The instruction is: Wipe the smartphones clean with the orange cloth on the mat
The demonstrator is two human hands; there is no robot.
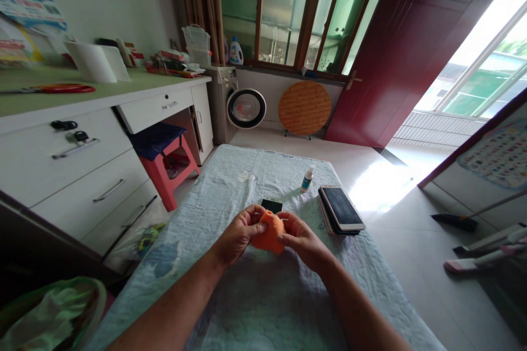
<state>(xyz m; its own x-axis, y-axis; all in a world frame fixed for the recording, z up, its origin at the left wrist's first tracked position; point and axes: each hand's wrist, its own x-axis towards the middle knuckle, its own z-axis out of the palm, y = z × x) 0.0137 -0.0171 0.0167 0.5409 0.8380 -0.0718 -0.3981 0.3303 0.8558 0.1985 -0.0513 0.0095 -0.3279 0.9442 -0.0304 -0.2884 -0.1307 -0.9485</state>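
Both of my hands grip a small, soft orange cloth (268, 238) above the middle of the covered table. My left hand (239, 235) pinches its left side between thumb and fingers. On the other side, my right hand (302, 238) pinches the cloth's right edge. Just beyond the cloth a phone (272, 205) lies face up, its near part hidden behind my hands and the cloth. A small white-capped spray bottle (307, 180) stands upright farther back. To the right, a white-framed phone (342, 207) rests on top of a stack of flat devices.
A pale blue quilted cover (197, 252) lies over the table. Along the left are a white drawer desk (119, 142) and a red stool (164, 170). A bin (96, 307) is at lower left. Beyond stand a washing machine (220, 98) with its door open and a round wooden tabletop (304, 107).
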